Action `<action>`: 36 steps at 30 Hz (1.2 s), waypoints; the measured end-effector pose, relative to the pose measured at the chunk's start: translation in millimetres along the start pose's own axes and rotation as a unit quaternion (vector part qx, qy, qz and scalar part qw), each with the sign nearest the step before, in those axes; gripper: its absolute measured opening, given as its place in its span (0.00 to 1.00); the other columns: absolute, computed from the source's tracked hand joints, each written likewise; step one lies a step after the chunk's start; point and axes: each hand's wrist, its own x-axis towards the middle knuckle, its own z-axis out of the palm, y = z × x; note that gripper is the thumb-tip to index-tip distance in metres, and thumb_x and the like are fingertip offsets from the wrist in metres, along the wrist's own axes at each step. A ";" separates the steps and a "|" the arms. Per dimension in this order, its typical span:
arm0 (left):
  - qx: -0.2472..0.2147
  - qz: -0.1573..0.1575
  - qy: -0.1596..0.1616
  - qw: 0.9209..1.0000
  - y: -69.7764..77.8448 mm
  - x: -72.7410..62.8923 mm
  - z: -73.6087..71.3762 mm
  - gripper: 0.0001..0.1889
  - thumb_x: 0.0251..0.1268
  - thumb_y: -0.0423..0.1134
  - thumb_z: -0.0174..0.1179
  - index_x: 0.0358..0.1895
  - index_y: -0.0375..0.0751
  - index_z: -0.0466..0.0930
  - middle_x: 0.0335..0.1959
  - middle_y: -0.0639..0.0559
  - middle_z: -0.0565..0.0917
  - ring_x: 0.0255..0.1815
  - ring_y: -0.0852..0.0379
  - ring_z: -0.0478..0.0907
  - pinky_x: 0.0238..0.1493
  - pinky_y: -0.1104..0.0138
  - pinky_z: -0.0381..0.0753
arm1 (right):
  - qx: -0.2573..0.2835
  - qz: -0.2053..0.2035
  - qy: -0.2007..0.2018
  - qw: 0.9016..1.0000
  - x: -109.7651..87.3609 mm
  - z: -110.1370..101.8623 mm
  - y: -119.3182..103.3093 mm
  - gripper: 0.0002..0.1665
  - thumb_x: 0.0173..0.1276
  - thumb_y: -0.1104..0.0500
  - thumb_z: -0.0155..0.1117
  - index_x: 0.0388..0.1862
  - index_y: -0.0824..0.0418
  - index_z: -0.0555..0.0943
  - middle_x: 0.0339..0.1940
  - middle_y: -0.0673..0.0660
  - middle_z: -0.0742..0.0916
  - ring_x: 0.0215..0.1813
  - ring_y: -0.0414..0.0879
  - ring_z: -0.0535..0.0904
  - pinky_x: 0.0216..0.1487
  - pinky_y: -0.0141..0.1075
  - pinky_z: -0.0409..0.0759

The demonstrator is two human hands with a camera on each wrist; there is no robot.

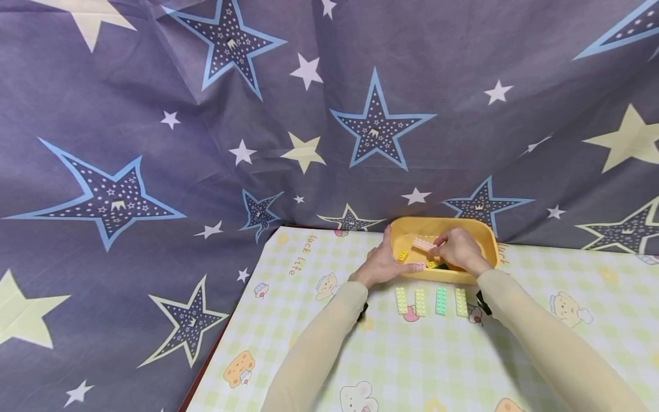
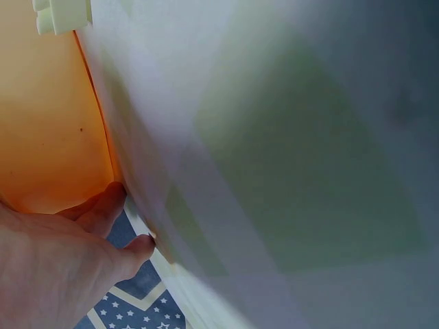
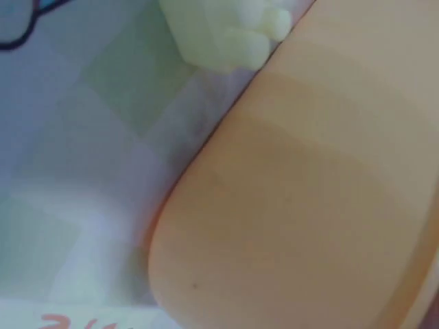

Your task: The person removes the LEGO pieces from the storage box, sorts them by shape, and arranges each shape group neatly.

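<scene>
Cream sleeves (image 1: 316, 355) nearest | left hand (image 1: 382, 263) spread against smooth, round-cornered yellow bin (image 1: 437, 276) | right hand (image 1: 460, 250) pinching studded pink brick (image 1: 423, 244) inside it | oblong studded bricks (image 1: 420, 302) lined up on checked cover (image 1: 437, 355)

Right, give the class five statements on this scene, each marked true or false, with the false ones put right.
1. The left hand touches the bin. True.
2. The right hand lies outside the bin. False: it is inside, holding a pink brick.
3. Four bricks lie in a row in front of the bin. True.
4. Every brick in that row is green. False: one is green, three are pale yellow.
5. The tablecloth has a checked pattern. True.
</scene>
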 end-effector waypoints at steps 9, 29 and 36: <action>-0.002 -0.001 0.000 1.000 0.8 -1.4 -1.1 0.76 0.51 0.73 0.79 0.92 0.65 0.28 0.88 0.37 0.64 0.89 0.34 0.59 0.85 0.38 0.66 | -0.006 -0.025 0.014 1.000 -8.5 -4.2 -1.2 0.17 0.73 0.55 0.77 0.51 0.67 0.92 0.52 0.67 0.93 0.44 0.54 0.83 0.43 0.36 0.75; -0.008 0.000 -0.002 1.000 -0.5 -2.1 -0.3 0.77 0.49 0.74 0.80 0.91 0.68 0.28 0.89 0.37 0.62 0.90 0.35 0.59 0.85 0.38 0.65 | 0.027 -0.015 0.026 0.999 -42.2 -15.2 1.9 0.17 0.71 0.55 0.77 0.49 0.68 0.92 0.34 0.57 0.89 0.33 0.47 0.76 0.33 0.35 0.71; -0.005 0.011 0.001 1.000 1.5 -3.6 -1.5 0.76 0.51 0.73 0.80 0.92 0.65 0.29 0.89 0.39 0.63 0.89 0.35 0.60 0.86 0.40 0.65 | 0.028 -0.025 0.039 0.999 -60.7 -21.6 10.5 0.19 0.68 0.53 0.79 0.47 0.68 0.92 0.27 0.54 0.87 0.30 0.46 0.76 0.31 0.36 0.71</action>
